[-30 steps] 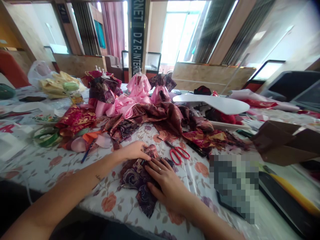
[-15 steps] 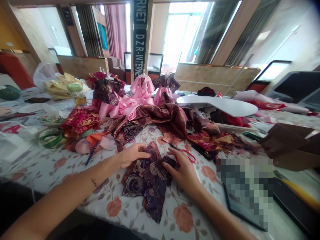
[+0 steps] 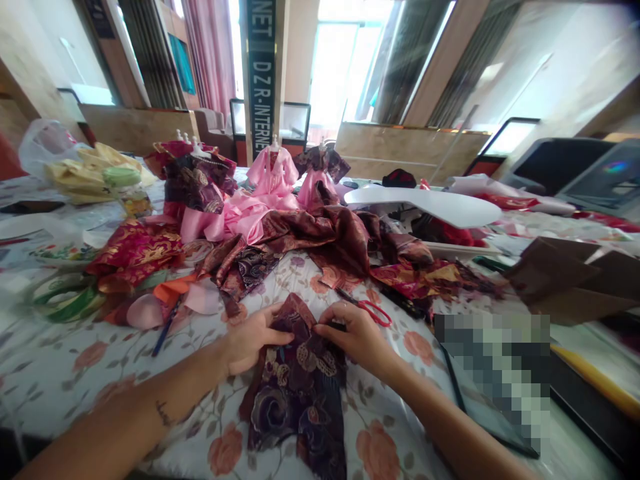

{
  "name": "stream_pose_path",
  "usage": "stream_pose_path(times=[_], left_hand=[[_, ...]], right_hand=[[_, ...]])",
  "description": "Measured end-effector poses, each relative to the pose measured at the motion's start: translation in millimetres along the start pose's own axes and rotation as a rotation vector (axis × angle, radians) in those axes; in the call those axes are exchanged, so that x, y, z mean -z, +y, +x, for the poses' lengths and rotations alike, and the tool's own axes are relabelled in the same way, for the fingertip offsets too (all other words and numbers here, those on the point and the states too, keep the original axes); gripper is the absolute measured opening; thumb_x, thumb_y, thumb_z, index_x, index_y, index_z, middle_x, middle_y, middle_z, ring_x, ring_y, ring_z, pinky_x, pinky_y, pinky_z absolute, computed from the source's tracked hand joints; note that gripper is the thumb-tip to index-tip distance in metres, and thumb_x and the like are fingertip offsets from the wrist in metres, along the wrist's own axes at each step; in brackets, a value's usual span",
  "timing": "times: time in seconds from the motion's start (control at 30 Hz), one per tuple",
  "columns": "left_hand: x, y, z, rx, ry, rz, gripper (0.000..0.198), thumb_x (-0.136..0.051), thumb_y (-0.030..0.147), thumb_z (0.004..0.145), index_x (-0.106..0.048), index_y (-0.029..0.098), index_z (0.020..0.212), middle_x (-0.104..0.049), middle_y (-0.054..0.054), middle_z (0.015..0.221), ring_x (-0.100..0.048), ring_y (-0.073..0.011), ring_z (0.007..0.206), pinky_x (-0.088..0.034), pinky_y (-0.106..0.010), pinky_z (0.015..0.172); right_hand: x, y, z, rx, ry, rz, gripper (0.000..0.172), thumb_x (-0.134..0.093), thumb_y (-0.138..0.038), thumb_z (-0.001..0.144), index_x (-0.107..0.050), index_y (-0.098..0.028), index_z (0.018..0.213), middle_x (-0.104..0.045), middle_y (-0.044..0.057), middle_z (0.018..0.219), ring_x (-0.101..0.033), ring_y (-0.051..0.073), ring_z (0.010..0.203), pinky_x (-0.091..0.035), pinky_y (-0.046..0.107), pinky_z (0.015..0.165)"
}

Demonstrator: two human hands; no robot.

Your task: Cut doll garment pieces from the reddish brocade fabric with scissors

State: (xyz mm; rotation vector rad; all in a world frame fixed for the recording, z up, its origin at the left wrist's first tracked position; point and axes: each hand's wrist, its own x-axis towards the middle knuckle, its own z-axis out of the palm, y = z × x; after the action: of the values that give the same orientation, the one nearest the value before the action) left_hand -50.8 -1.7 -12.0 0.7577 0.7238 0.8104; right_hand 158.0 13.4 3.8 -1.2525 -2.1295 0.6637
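Observation:
Between my hands hangs a dark purple brocade fabric piece (image 3: 300,393) with a swirl and flower pattern, its lower part spread toward me over the flowered tablecloth (image 3: 190,407). My left hand (image 3: 255,340) grips its upper left edge, thumb on top and fingers behind the cloth. At the upper right edge, my right hand (image 3: 347,327) pinches the fabric between thumb and forefinger. Just beyond the right hand lie scissors (image 3: 375,312) with red handles.
Across the table's middle lies crumpled reddish-brown satin (image 3: 320,233). Small dress forms stand behind it, one in a pink dress (image 3: 273,173). Left are green tape rolls (image 3: 65,297), a blue pen (image 3: 167,327) and a lidded jar (image 3: 127,190). A cardboard box (image 3: 570,280) sits right.
The fabric piece has been turned and spread, its lower end now nearer me. My right hand has shifted its pinch to the upper right edge. The view has swung slightly right.

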Motion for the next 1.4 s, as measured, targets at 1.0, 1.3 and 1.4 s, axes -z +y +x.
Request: stream_pose_path(times=[1.0,1.3,1.4], left_hand=[[5.2,8,11,-0.126,0.167,0.373,0.061,-0.065,0.031,0.079,-0.038,0.022,0.134,-0.068,-0.002,0.083,-0.064,-0.0167,0.076,-0.048,-0.03,0.074],[12.6,4,11,-0.264,0.206,0.657,0.01,-0.058,0.027,0.083,-0.059,0.02,0.089,-0.065,0.001,0.079,-0.058,-0.0126,0.07,-0.044,-0.024,0.068],[14.8,6,9,-0.286,0.267,0.906,0.019,-0.055,0.026,0.084,-0.07,0.019,0.076,-0.07,-0.001,0.082,-0.061,-0.0169,0.081,-0.044,-0.026,0.076]], right_hand=[[-19,7,-14,-0.016,0.086,-0.031,0.01,-0.056,-0.021,0.086,-0.059,-0.022,0.076,-0.067,0.001,0.074,-0.061,0.017,0.069,-0.046,0.028,0.062],[-22,7,-12,-0.036,0.089,-0.03,0.01,-0.056,-0.021,0.085,-0.061,-0.021,0.077,-0.067,0.002,0.075,-0.062,0.018,0.071,-0.047,0.029,0.064],[-21,7,-14,-0.07,0.124,0.004,0.002,-0.062,-0.024,0.082,-0.063,-0.022,0.082,-0.068,0.002,0.079,-0.063,0.019,0.075,-0.048,0.03,0.067]])
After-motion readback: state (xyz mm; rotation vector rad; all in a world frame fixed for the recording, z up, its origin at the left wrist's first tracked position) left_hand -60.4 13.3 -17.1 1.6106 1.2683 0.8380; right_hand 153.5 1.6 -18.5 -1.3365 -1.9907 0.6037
